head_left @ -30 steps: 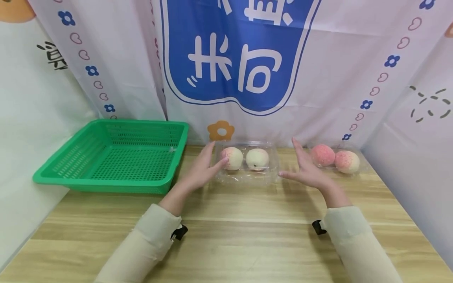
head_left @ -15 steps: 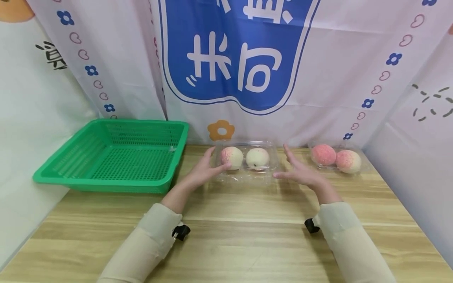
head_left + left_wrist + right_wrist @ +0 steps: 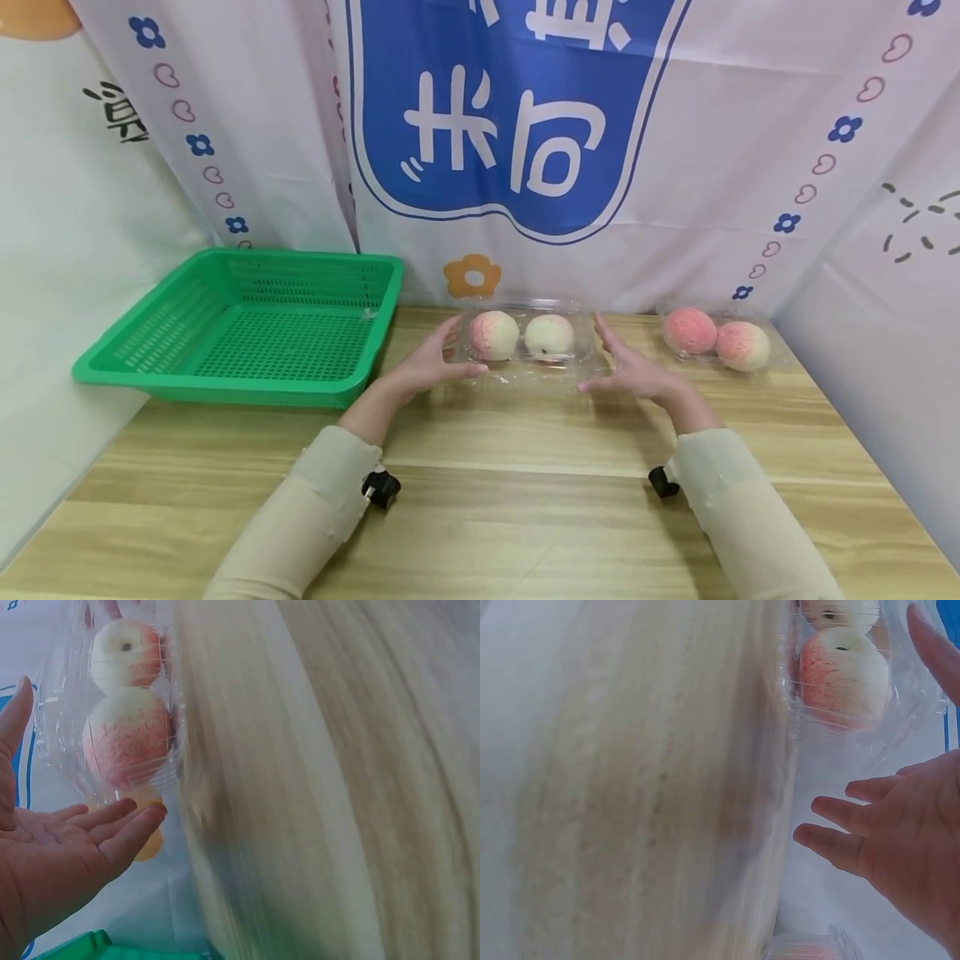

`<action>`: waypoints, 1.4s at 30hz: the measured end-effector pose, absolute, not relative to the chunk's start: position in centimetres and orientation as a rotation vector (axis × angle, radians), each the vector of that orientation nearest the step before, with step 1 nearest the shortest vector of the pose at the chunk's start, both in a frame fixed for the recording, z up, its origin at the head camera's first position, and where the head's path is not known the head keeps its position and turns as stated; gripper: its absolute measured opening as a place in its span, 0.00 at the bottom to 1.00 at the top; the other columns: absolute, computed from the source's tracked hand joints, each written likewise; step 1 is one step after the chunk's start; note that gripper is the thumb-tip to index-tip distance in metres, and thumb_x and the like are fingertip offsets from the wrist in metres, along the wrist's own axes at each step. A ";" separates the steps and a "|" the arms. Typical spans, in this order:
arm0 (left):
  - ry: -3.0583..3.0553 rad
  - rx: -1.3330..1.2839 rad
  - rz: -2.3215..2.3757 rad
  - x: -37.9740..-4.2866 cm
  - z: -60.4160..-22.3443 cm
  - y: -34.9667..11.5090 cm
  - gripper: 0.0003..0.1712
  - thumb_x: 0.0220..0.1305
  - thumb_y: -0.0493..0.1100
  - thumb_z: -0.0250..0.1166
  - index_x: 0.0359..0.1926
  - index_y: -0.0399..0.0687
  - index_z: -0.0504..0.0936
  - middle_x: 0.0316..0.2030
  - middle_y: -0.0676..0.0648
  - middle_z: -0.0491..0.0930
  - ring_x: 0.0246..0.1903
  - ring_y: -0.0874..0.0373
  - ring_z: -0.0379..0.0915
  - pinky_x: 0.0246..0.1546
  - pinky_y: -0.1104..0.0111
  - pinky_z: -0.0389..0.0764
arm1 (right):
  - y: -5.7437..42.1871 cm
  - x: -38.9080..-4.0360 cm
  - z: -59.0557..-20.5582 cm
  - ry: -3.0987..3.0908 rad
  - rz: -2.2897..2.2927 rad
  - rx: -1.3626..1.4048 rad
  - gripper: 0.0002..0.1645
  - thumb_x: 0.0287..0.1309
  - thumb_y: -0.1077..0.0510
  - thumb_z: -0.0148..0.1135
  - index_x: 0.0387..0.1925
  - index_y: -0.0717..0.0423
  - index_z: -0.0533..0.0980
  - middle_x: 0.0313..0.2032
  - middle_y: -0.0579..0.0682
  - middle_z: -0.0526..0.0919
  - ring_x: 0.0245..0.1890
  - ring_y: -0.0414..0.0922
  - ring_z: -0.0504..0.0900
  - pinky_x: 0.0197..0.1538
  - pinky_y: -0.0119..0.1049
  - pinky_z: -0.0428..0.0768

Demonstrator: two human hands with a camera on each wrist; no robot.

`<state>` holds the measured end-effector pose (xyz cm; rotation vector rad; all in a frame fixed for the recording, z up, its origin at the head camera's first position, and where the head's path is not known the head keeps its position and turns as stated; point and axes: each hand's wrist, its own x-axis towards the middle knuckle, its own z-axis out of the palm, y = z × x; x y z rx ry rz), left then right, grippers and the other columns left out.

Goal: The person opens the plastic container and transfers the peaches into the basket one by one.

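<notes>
A clear plastic clamshell box [image 3: 525, 382] holds two pale peaches with pink blush, the left peach [image 3: 494, 336] pinker than the right peach [image 3: 550, 337]. At its left end is my left hand [image 3: 429, 360], fingers extended and thumb along the front corner. My right hand [image 3: 632, 372] faces it from the other end, its thumb near the front right corner. In the left wrist view, the left fingertips [image 3: 154, 814] lie close beside the box end. The right wrist view shows the right hand [image 3: 904, 825] with spread fingers, a gap between them and the box.
To the left stands a green plastic basket [image 3: 360, 387] with slotted walls. A second clear box [image 3: 776, 346] with two pink peaches [image 3: 690, 331] sits at the back right. Behind the wooden table [image 3: 510, 517] hangs a printed cloth [image 3: 697, 167].
My right hand has moved left, up to the box's right end. My left thumb has slid down from in front of the left peach to the box's front. The box stays in place.
</notes>
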<state>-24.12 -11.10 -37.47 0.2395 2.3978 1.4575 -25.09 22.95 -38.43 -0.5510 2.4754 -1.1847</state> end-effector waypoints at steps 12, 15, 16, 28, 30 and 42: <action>2.371 0.264 1.465 -24.6 -38.1 -11.4 0.59 0.59 0.45 0.73 0.80 0.52 0.41 0.78 0.39 0.45 0.76 0.39 0.47 0.74 0.47 0.53 | 23.0 -25.2 -39.3 2.437 -1.182 -0.587 0.77 0.54 0.52 0.74 0.76 0.48 0.20 0.78 0.65 0.34 0.77 0.66 0.35 0.74 0.65 0.38; 2.361 0.261 1.482 -24.6 -38.2 -11.5 0.60 0.58 0.45 0.74 0.80 0.53 0.42 0.78 0.39 0.46 0.75 0.39 0.49 0.74 0.48 0.55 | 23.0 -25.2 -39.4 2.446 -1.177 -0.587 0.76 0.54 0.52 0.73 0.77 0.47 0.20 0.78 0.63 0.34 0.78 0.65 0.35 0.74 0.65 0.38; 2.359 0.264 1.486 -24.6 -38.2 -11.4 0.60 0.57 0.45 0.74 0.80 0.53 0.43 0.78 0.39 0.47 0.75 0.38 0.50 0.74 0.48 0.56 | 23.0 -25.2 -39.5 2.450 -1.175 -0.587 0.76 0.54 0.52 0.73 0.77 0.47 0.21 0.78 0.63 0.33 0.78 0.65 0.35 0.75 0.65 0.38; 2.363 0.284 1.534 -24.3 -38.4 -11.3 0.60 0.57 0.46 0.75 0.79 0.53 0.45 0.77 0.37 0.49 0.74 0.37 0.53 0.72 0.48 0.59 | 23.2 -24.8 -39.2 2.489 -1.174 -0.596 0.73 0.56 0.51 0.73 0.78 0.48 0.24 0.79 0.61 0.35 0.78 0.64 0.38 0.75 0.64 0.41; 2.362 0.290 1.545 -24.2 -38.5 -11.3 0.59 0.56 0.46 0.75 0.79 0.53 0.46 0.77 0.37 0.50 0.74 0.37 0.53 0.72 0.49 0.60 | 23.3 -24.6 -39.2 2.505 -1.169 -0.597 0.73 0.56 0.51 0.72 0.78 0.48 0.25 0.79 0.60 0.36 0.78 0.64 0.39 0.75 0.64 0.41; 2.373 0.370 1.568 -23.0 -37.9 -11.3 0.58 0.57 0.46 0.75 0.79 0.50 0.47 0.77 0.38 0.51 0.73 0.39 0.55 0.71 0.50 0.63 | 24.0 -22.9 -38.2 2.576 -1.141 -0.649 0.70 0.57 0.47 0.71 0.78 0.46 0.27 0.79 0.61 0.37 0.77 0.65 0.42 0.74 0.65 0.43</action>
